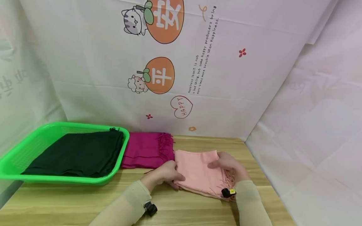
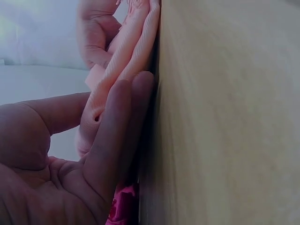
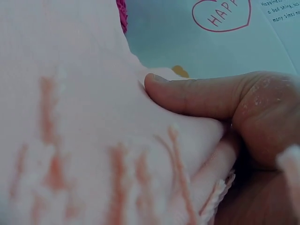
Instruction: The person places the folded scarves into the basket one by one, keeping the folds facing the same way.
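Note:
A folded pink scarf with a fringed edge lies low over the wooden table, between both hands. My left hand pinches its left edge, thumb on top and fingers underneath, as the left wrist view shows with the scarf's folded layers. At the opposite side my right hand grips the right edge, its thumb lying across the top of the cloth. Loose fringe hangs beside the right wrist. Just behind the left hand, a folded magenta scarf lies on the table, its fringe to the right.
A green plastic basket stands at the left with folded dark green cloth in it. The wooden table meets a printed white sheet at the back and a white side sheet on the right.

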`<state>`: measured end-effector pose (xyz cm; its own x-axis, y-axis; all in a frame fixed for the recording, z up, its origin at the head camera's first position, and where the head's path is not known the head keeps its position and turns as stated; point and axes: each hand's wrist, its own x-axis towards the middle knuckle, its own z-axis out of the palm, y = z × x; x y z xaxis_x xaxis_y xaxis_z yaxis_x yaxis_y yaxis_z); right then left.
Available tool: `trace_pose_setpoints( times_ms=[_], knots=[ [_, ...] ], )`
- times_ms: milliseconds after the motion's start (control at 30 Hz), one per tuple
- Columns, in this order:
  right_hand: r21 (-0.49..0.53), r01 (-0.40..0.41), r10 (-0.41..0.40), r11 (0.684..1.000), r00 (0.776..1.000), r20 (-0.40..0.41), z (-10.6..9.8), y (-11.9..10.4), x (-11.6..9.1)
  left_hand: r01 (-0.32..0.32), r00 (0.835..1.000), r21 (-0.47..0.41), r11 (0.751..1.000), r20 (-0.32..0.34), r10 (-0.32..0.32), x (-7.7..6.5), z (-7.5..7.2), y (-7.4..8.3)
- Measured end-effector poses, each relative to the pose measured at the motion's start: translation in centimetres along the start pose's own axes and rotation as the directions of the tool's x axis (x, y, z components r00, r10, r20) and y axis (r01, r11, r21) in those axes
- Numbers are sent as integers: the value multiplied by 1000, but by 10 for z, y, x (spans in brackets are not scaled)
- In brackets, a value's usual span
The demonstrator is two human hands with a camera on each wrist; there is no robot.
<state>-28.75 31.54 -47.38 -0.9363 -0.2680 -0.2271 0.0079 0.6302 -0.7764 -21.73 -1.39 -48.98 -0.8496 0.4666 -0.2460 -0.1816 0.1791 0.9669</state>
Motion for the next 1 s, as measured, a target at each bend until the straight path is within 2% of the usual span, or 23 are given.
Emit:
trace_pose_setpoints(
  times_ms=[167, 433, 1000],
  knots=[
    [1, 3, -3, 1000, 1000, -14, -1, -2, -3, 4, 1000, -21, 1000, 8, -4, -5, 3, 5],
    [6, 34, -34, 999, 999, -21, -3, -2, -4, -35, 999, 34, 999, 0, 35, -6, 5, 8],
    [-31, 94, -95, 995, 994, -49, -7, 1, 0, -48, 998, 87, 995, -22, 50, -8, 0, 12]
  ],
)
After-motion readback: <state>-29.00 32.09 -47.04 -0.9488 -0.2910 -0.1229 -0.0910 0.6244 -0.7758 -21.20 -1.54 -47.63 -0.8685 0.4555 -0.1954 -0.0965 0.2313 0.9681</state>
